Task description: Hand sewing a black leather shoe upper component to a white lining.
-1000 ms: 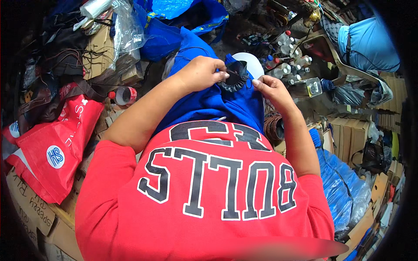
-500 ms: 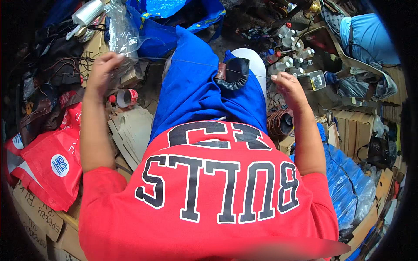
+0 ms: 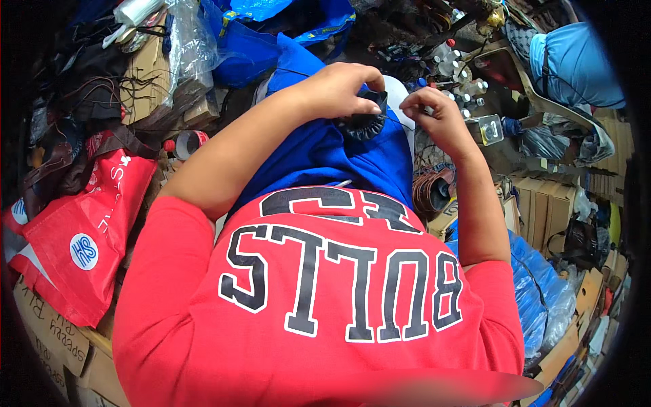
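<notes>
A black piece with a gathered, ruffled edge (image 3: 366,127) sits between my knees, over my blue trousers (image 3: 298,152). My left hand (image 3: 346,91) reaches across above it, fingers curved and thumb apart from them, with nothing visible in between. Those fingers cover part of the black piece. Just to its right, my right hand (image 3: 434,117) is closed in a pinch. A thin thread (image 3: 399,123) runs between that pinch and the black piece; its far end is too fine to follow.
Several plastic bottles (image 3: 471,88) stand ahead on the right, beside a clear container (image 3: 489,129). A blue bag (image 3: 237,54) lies ahead. At left are a red bag (image 3: 102,224) and cardboard (image 3: 54,325); blue plastic (image 3: 529,285) lies at right.
My left hand has swung from the far left in to the black piece. My right hand has shifted slightly up and left, and the thread stretched out to both sides has slackened.
</notes>
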Tool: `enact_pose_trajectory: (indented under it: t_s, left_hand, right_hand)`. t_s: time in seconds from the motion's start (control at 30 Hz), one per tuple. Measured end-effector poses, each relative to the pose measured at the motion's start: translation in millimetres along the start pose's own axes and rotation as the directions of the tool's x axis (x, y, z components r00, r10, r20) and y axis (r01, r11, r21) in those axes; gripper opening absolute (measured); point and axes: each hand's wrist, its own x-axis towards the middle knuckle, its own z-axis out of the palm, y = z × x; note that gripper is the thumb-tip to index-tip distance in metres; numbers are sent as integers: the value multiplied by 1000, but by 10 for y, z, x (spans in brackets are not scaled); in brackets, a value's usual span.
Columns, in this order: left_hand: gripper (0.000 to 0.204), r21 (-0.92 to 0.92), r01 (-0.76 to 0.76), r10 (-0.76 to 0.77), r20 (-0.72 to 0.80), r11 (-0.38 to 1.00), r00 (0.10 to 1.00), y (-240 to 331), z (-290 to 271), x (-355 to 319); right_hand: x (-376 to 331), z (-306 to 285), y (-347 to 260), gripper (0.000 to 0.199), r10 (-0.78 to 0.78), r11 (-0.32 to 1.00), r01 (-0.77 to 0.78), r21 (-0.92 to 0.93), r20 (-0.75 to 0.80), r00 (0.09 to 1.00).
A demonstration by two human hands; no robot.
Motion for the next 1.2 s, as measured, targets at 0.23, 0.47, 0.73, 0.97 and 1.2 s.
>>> enact_pose_trajectory:
  t_s: [0.23,0.47,0.73,0.97,1.2]
  left_hand:
    - [27,-43,114,-95,321,992,942,-93,11,247]
    - [27,-388,241,-95,359,889,929,-229,122,242]
    - [34,-421,278,-66,452,863,890,-253,107,214]
    - [33,-314,252,-63,505,915,861,-202,130,263]
    - [32,-175,61,40,523,983,851,-178,98,344]
  right_hand:
    - [27,43,86,17,11,999,-13,35,63,998]
    - [-22,169,166,17,-23,989,11,147,82,996]
    - [-305,388,125,18,-23,989,49,140,-180,983]
    - [-314,267,-188,19,-67,957,36,-287,-99,993]
    - [-61,198,-476,16,-86,654,215,-725,211,974]
